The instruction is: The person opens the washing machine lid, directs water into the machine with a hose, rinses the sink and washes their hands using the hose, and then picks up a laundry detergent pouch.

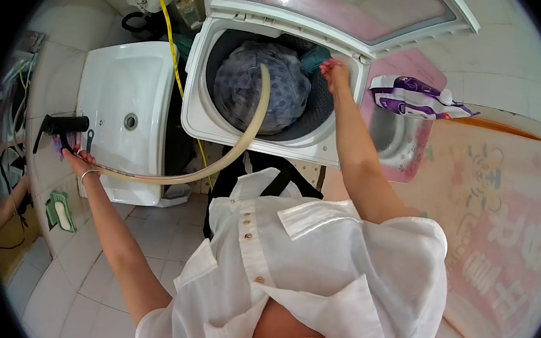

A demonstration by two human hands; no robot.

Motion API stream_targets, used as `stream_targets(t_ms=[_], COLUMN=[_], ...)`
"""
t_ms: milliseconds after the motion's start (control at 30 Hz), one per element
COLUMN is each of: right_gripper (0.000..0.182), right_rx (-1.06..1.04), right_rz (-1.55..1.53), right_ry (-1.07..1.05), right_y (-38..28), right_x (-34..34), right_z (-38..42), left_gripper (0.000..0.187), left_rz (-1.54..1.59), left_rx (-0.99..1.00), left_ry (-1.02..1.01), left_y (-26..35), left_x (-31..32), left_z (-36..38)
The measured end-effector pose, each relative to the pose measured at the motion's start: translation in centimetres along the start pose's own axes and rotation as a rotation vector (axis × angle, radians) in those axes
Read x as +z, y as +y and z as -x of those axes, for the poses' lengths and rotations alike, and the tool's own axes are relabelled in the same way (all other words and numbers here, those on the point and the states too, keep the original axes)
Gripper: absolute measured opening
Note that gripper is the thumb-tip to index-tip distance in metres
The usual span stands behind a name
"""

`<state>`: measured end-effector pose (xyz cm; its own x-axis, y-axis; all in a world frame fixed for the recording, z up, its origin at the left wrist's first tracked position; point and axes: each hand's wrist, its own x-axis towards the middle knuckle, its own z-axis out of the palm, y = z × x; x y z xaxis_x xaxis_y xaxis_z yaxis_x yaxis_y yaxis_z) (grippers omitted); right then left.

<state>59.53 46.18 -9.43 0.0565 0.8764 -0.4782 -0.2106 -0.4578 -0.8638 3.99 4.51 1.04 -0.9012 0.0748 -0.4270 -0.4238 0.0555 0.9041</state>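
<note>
My left hand (80, 161) is at the near left of the white sink, beside the black faucet (64, 126), with its fingers around the end of a pale hose (233, 152). The hose curves across the sink's front edge, and its free end hangs over the open washing machine tub (214, 115). Bluish-grey patterned laundry (257, 92) fills much of the tub. My right hand (335, 74) is above the tub's right rim, fingers curled; whether it holds anything is too small to tell.
The white sink (115, 87) stands left of the machine, with a yellow cable (169, 31) between. The machine's lid (340, 9) is raised at the back. A purple-and-white packet (409, 97) lies right. A green soap dish (60, 211) is at the lower left.
</note>
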Motion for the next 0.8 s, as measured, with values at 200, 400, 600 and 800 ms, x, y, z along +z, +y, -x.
stream_targets(t_ms=[200, 400, 600, 800], right_gripper=[0.021, 0.028, 0.018, 0.024], right_rx=[0.188, 0.245, 0.48, 0.595], right_rz=[0.651, 0.875, 0.192, 0.236], right_ry=[-0.221, -0.514, -0.555, -0.513], right_y=[5.2, 10.6, 14.5, 16.1], right_x=[2.3, 9.0, 12.9, 12.4], right_z=[-2.0, -1.9, -5.1, -6.5], left_gripper=[0.052, 0.054, 0.054, 0.053], left_rz=[-0.058, -0.045, -0.052, -0.071], left_rx=[0.003, -0.027, -0.012, 0.012], left_ry=[0.038, 0.055, 0.071, 0.118], left_y=[0.1, 0.2, -0.1, 0.2], left_x=[0.6, 0.2, 0.2, 1.0], left_z=[0.2, 0.1, -0.3, 0.6])
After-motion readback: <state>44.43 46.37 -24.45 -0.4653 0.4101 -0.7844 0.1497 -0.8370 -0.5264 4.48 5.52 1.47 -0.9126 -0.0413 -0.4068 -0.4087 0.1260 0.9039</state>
